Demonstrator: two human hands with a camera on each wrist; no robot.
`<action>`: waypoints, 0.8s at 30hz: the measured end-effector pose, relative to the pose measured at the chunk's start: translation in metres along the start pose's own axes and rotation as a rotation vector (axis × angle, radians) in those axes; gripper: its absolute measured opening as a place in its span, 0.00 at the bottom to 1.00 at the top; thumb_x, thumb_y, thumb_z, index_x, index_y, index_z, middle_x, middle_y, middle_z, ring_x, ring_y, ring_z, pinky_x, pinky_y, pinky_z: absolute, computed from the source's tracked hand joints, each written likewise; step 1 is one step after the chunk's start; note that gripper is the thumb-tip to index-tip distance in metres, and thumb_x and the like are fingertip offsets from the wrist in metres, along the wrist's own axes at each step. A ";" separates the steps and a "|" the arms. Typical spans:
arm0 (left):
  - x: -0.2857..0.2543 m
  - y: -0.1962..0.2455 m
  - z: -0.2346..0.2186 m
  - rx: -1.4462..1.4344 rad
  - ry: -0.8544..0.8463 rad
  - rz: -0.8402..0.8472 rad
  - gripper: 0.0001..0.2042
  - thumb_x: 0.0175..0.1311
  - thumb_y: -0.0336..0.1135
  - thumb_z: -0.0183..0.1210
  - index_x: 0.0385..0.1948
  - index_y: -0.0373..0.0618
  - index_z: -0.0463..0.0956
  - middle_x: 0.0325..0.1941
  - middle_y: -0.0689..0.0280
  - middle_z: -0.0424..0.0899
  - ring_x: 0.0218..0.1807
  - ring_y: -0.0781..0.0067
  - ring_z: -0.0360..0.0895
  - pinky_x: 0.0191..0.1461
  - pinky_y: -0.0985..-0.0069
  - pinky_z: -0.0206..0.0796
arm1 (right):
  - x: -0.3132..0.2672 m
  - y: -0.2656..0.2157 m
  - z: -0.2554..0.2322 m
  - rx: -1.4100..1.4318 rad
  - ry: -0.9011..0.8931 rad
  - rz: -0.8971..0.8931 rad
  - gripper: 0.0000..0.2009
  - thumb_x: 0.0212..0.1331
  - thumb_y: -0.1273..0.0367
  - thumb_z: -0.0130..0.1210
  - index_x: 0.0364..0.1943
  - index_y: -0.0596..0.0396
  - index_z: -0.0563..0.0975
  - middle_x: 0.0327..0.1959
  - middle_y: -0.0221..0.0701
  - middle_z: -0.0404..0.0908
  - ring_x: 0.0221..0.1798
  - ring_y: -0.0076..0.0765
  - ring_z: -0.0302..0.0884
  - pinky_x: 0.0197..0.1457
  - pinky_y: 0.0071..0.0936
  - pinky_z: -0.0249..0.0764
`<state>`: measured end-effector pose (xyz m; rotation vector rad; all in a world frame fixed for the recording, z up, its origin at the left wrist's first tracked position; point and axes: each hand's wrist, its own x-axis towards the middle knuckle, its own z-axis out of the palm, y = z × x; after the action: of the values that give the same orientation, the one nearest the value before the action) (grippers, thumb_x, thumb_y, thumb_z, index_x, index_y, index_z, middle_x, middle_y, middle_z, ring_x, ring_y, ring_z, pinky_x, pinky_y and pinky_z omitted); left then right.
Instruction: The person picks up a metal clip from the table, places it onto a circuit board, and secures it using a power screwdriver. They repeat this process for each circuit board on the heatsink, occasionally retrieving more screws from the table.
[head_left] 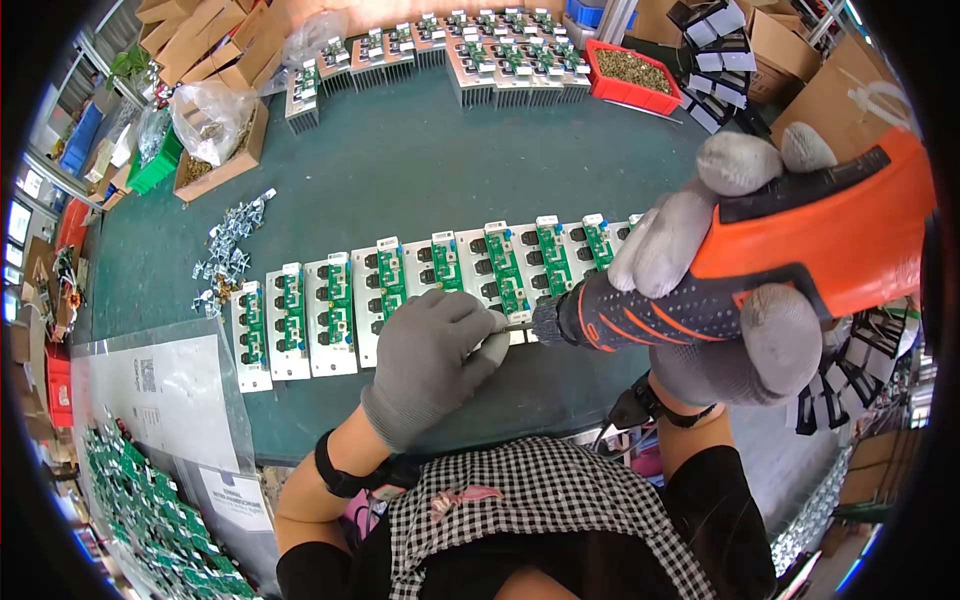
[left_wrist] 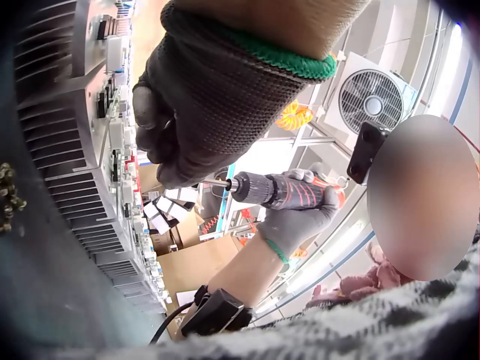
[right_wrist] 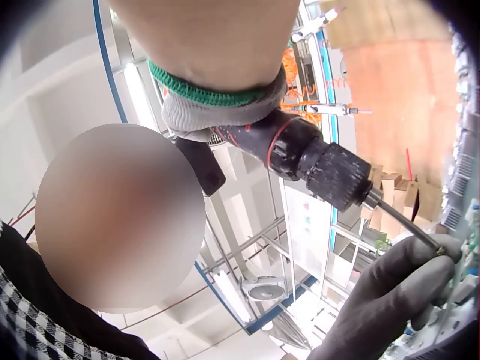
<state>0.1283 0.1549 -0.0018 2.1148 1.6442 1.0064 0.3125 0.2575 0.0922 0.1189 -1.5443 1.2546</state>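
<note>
My gloved right hand (head_left: 665, 245) grips an orange and black power drill (head_left: 800, 240), held level over the right part of the table. Its long metal bit (right_wrist: 409, 225) points at the fingertips of my gloved left hand (head_left: 425, 355). Between thumb and fingers, that left hand pinches a small brass-coloured screw (right_wrist: 441, 251) at the bit's tip. Both hands are at the near edge of a row of metal heatsinks, each carrying a narrow green circuit board (head_left: 505, 270) with black components beside it. The drill hides part of the row's right end.
More heatsinks with boards (head_left: 515, 70) stand at the back, beside a red tray (head_left: 635, 100) of small brass-coloured pieces. Loose metal parts (head_left: 235, 235) are heaped at the left. Green circuit boards (head_left: 160, 510) lie lower left, near a clear plastic sheet (head_left: 165, 385). Black-and-white parts (head_left: 720, 60) are stacked back right.
</note>
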 end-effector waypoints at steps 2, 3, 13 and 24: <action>0.003 -0.003 0.002 0.075 0.009 0.055 0.08 0.48 0.31 0.66 0.31 0.48 0.81 0.29 0.65 0.78 0.32 0.63 0.75 0.36 0.67 0.65 | 0.003 0.001 0.002 -0.027 0.072 0.032 0.34 0.59 0.66 0.52 0.69 0.61 0.54 0.59 0.50 0.71 0.33 0.38 0.78 0.34 0.36 0.79; 0.004 -0.004 0.003 0.111 0.013 0.083 0.08 0.47 0.32 0.67 0.31 0.48 0.81 0.29 0.66 0.78 0.32 0.63 0.75 0.38 0.66 0.65 | 0.004 0.002 0.003 -0.048 0.111 0.054 0.34 0.58 0.66 0.52 0.69 0.62 0.54 0.58 0.50 0.71 0.33 0.38 0.78 0.34 0.37 0.79; 0.035 -0.028 0.007 0.211 -0.058 -0.003 0.45 0.41 0.56 0.71 0.62 0.40 0.64 0.58 0.54 0.73 0.62 0.52 0.68 0.66 0.58 0.55 | 0.014 0.029 -0.003 -0.562 0.300 0.198 0.29 0.53 0.71 0.47 0.63 0.64 0.60 0.50 0.51 0.75 0.31 0.39 0.78 0.35 0.37 0.78; 0.042 -0.042 0.022 0.356 -0.283 -0.044 0.55 0.41 0.69 0.65 0.67 0.37 0.57 0.66 0.53 0.68 0.72 0.58 0.61 0.78 0.58 0.39 | 0.018 0.055 0.001 -0.405 0.250 0.233 0.28 0.51 0.75 0.54 0.60 0.63 0.63 0.49 0.50 0.78 0.29 0.37 0.80 0.34 0.34 0.79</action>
<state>0.1167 0.2112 -0.0286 2.2951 1.8150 0.3954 0.2691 0.2897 0.0707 -0.4734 -1.5890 1.0600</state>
